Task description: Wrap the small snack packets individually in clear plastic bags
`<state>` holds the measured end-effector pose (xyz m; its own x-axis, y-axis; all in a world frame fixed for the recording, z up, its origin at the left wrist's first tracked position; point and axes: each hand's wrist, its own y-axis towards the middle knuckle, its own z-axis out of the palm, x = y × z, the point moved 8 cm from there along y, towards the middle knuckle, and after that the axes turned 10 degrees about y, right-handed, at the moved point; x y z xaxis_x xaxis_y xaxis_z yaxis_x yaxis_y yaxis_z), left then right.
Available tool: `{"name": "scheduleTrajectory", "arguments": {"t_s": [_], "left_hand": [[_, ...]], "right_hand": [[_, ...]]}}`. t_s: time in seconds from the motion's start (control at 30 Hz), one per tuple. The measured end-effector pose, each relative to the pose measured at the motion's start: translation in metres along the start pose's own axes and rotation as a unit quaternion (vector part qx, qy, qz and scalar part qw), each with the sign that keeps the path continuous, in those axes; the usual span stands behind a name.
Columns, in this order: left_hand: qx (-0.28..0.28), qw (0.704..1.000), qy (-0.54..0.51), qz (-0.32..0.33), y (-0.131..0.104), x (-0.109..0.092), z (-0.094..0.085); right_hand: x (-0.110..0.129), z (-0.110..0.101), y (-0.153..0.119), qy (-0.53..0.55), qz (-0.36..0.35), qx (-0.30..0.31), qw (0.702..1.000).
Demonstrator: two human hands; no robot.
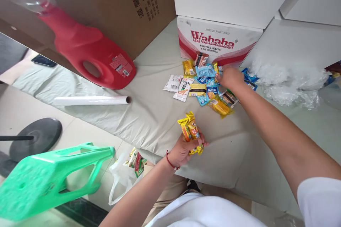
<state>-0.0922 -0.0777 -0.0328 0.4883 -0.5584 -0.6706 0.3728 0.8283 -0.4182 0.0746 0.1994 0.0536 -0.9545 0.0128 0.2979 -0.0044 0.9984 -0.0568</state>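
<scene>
A: Left grip (184,149) state?
B: Closed around yellow snack packets (194,130); ends stick out above it.
A: Right grip (231,77)?
B: Can't tell if it's closed on anything; snack pile (205,71) under and left of it; small yellow packet (215,67) just to its left.
A: Near it?
B: Wahaha carton (213,42) just behind; clear plastic wrappers (285,78) to its right; red jug (106,51) well left of both grips.

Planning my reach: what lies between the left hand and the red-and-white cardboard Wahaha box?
Small multicoloured plastic snack packets on grey-green cloth, in the head view.
</scene>
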Motion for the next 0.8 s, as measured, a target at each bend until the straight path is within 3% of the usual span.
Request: {"name": "scheduleTrajectory", "arguments": {"t_s": [0.1,0.23,0.3,0.4,0.47,0.53,0.6,0.7,0.73,0.8], "left_hand": [[0.045,0.998,-0.03,0.033,0.001,-0.002,0.002],[0.062,0.994,-0.071,0.053,0.002,-0.007,0.002],[0.063,0.992,-0.101,0.05,0.0,-0.007,-0.001],[0.053,0.99,-0.129,0.033,-0.001,-0.004,-0.007],[0.047,0.99,-0.133,0.029,-0.002,-0.002,-0.009],[0.041,0.991,-0.127,0.028,-0.002,-0.003,-0.008],[0.039,0.993,-0.113,0.016,-0.003,-0.002,-0.006],[0.034,0.996,-0.087,0.001,-0.003,-0.002,-0.003],[0.033,0.996,-0.085,0.0,-0.004,-0.003,-0.003],[0.035,0.995,-0.091,-0.001,-0.004,-0.003,-0.002]], "right_hand": [[0.014,0.015,0.023,0.008,0.014,0.016,1.0],[0.006,-0.005,0.015,0.019,0.034,-0.002,0.999],[-0.003,-0.028,-0.013,0.072,0.019,-0.052,0.996],[-0.013,-0.046,-0.095,0.236,-0.03,-0.122,0.963],[-0.007,-0.028,-0.161,0.321,-0.063,-0.087,0.941],[0.008,0.004,-0.221,0.357,-0.097,-0.03,0.929],[0.027,0.033,-0.264,0.357,-0.133,0.014,0.924],[0.04,0.056,-0.282,0.348,-0.164,0.106,0.917],[0.036,0.054,-0.276,0.342,-0.166,0.125,0.916],[0.015,0.034,-0.247,0.302,-0.154,0.096,0.936]]}}
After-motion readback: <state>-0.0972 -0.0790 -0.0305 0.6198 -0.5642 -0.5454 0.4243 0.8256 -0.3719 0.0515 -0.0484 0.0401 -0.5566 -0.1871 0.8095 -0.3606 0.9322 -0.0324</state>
